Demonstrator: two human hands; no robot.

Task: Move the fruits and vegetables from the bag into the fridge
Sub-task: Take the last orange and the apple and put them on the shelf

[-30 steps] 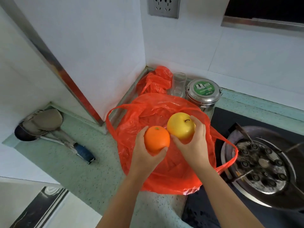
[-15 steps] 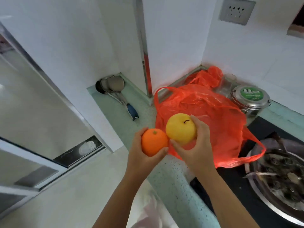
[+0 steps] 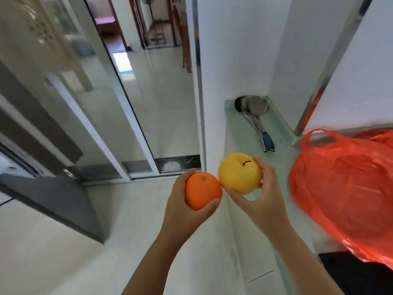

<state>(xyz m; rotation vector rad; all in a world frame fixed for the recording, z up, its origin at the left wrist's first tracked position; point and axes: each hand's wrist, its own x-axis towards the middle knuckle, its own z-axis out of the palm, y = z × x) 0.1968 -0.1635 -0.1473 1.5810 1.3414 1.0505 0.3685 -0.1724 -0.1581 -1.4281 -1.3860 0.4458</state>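
Orange bag (image 3: 344,184) sits right of both hands: left hand (image 3: 185,207) cups an orange (image 3: 202,191), right hand (image 3: 261,201) pinches a yellow apple (image 3: 239,172). Firm, level grips should suit carrying them fridgeward.

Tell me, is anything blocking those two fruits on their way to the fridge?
No fridge shows in this view, so the whole path can't be judged. The round orange and yellow apple-like fruit are held over bare pale floor, with nothing visibly ahead.
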